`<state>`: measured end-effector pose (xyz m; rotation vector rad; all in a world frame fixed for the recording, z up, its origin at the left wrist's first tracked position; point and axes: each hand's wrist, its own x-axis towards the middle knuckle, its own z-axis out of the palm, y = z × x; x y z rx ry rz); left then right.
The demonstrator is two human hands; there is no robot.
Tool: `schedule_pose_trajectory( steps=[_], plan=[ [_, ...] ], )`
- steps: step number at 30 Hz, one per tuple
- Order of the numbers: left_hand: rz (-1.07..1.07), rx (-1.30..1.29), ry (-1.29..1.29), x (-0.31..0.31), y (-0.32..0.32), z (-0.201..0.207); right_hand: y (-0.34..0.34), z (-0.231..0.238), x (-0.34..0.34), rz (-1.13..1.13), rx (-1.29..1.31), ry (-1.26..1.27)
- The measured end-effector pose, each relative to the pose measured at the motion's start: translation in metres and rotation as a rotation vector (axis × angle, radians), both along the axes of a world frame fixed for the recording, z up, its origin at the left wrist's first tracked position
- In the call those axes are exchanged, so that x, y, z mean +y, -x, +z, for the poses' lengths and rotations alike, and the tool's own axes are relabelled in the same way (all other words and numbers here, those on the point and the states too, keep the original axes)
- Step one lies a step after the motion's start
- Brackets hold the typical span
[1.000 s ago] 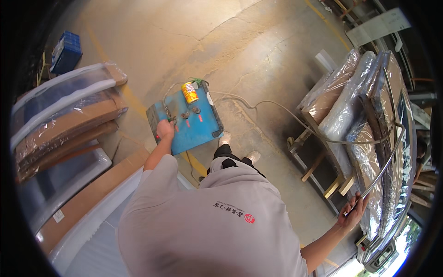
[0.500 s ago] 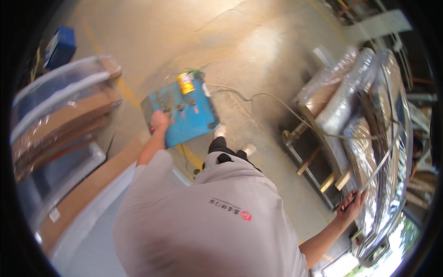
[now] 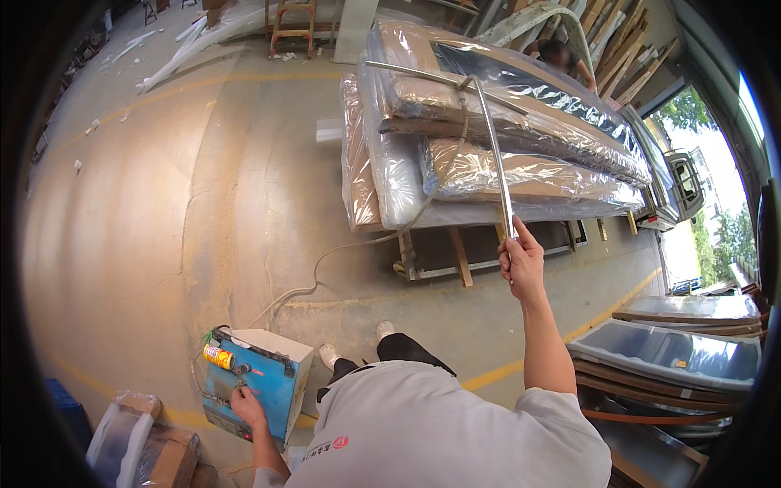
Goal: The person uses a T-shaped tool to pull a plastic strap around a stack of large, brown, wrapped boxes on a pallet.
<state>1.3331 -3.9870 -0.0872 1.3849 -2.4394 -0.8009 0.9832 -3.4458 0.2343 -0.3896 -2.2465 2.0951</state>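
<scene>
My right hand (image 3: pixel 521 259) is wrapped round the lower end of a long T-shaped metal bar (image 3: pixel 493 134), whose crosspiece lies in front of a plastic-wrapped stack (image 3: pixel 521 154). On the floor at lower left stands a blue box-shaped machine (image 3: pixel 271 389) with dark fittings and cables on its panel. My left hand (image 3: pixel 247 407) reaches down to that panel, its fingers closed at a small fitting; what exactly they grip is hidden. A yellow can (image 3: pixel 218 356) lies on the machine just beyond that hand.
A pale hose (image 3: pixel 316 281) runs from the machine across the floor up to the stack, which rests on a metal frame (image 3: pixel 480 268). More wrapped panels stand at lower left (image 3: pixel 122 431) and right (image 3: pixel 663 358). Another person (image 3: pixel 561 58) is behind the stack.
My view has swung to the right, so the machine now sits lower left and the wrapped stack is ahead. My right arm is raised forward with the bar; my left hand remains at the machine's panel.
</scene>
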Motion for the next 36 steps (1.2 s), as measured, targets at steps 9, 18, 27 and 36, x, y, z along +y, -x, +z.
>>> schedule_pose_trajectory(
  steps=[9, 18, 27, 36],
  plan=[
    [-0.323, 0.183, -0.385, 0.134, 0.132, 0.067, 0.189, 0.006, 0.035, 0.002, -0.02, 0.029],
    [-0.259, -0.099, -0.479, 0.235, 0.195, 0.056, 0.396, 0.033, 0.074, 0.17, -0.037, 0.288],
    [-0.107, -0.295, -0.507, 0.314, 0.145, 0.047, 0.236, 0.036, 0.094, 0.305, -0.134, 0.678],
    [-0.244, -0.162, -0.562, 0.272, 0.293, 0.012, 0.369, 0.054, 0.025, 0.375, -0.173, 0.715]
  ],
)
